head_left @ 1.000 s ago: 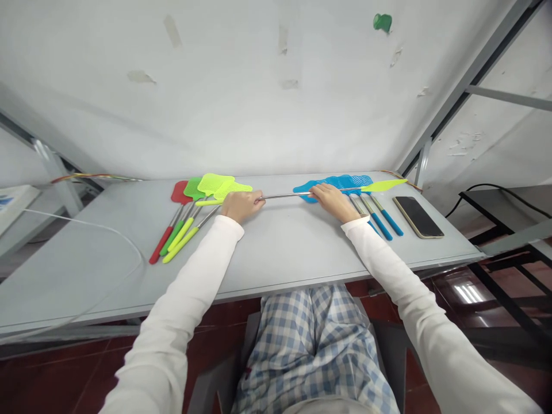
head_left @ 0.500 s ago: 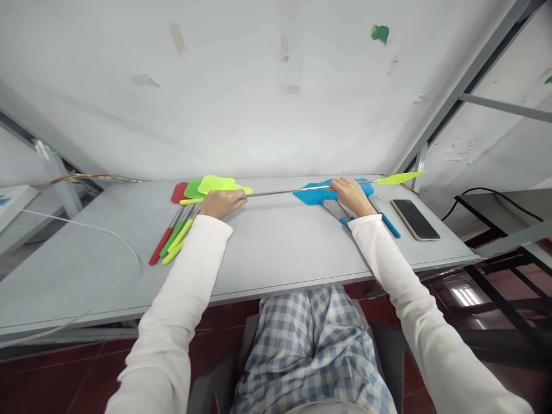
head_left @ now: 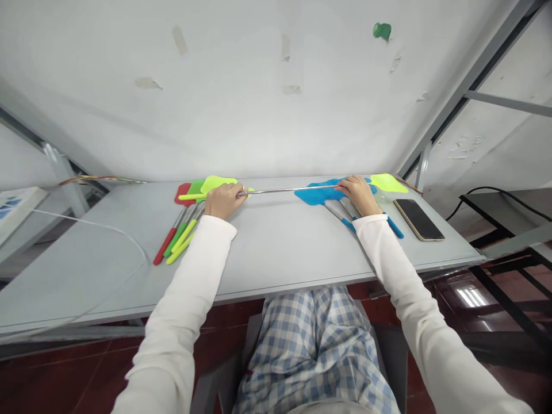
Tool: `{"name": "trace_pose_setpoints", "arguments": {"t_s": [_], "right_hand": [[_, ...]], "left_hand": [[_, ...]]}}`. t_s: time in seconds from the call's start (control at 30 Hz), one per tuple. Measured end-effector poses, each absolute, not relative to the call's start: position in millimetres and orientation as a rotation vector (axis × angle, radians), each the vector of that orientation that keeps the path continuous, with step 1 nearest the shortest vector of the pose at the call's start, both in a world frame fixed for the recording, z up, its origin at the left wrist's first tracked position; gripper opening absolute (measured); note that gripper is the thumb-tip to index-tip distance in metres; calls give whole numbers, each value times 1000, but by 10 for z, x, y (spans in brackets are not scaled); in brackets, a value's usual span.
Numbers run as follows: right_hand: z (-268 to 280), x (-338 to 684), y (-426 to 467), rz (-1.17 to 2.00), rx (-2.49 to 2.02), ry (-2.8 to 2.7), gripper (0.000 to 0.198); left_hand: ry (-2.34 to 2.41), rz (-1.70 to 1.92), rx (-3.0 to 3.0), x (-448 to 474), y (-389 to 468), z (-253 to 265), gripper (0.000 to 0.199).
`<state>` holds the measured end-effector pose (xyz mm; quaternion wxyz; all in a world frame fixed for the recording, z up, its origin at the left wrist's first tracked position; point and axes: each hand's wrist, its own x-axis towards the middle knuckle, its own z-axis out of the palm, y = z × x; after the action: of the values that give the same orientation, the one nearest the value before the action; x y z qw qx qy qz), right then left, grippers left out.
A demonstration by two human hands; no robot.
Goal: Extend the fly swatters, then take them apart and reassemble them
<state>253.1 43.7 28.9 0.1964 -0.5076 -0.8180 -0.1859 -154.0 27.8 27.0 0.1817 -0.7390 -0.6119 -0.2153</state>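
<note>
Between my hands stretches a yellow fly swatter [head_left: 284, 190] with an extended metal rod. My left hand [head_left: 224, 200] is closed around its yellow handle where the rod begins. My right hand [head_left: 357, 194] pinches the rod near the far end, and the yellow paddle shows flat beyond it. Beneath my right hand lie several blue fly swatters [head_left: 314, 195], partly hidden by it. By my left hand, a red fly swatter [head_left: 166, 244], a green fly swatter [head_left: 175, 241] and yellow fly swatters [head_left: 184, 236] lie side by side, their paddles overlapping at the back.
A phone [head_left: 418, 219] lies on the right of the grey table [head_left: 276, 247]. A white cable [head_left: 107, 227] crosses the left side. The wall [head_left: 267, 126] rises behind the back edge, and metal frame posts [head_left: 425, 164] stand at both ends.
The held swatter's paddle has turned from nearly edge-on to face-up and dropped lower on the right. Both hands keep their hold, and the whole view has shifted slightly.
</note>
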Motion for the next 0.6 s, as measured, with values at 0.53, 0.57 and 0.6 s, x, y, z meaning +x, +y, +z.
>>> {"name": "trace_pose_setpoints", "arguments": {"t_s": [0.53, 0.57, 0.6], "right_hand": [[286, 2511, 426, -588, -1466, -2176, 27], [277, 2533, 434, -605, -1470, -2153, 27], [268, 2562, 444, -618, -1475, -2127, 26]], "left_hand": [[-1831, -495, -2136, -1528, 231, 299, 32], [-1828, -504, -2132, -1536, 239, 292, 33], [-1828, -519, -2130, -1549, 253, 282, 33]]}}
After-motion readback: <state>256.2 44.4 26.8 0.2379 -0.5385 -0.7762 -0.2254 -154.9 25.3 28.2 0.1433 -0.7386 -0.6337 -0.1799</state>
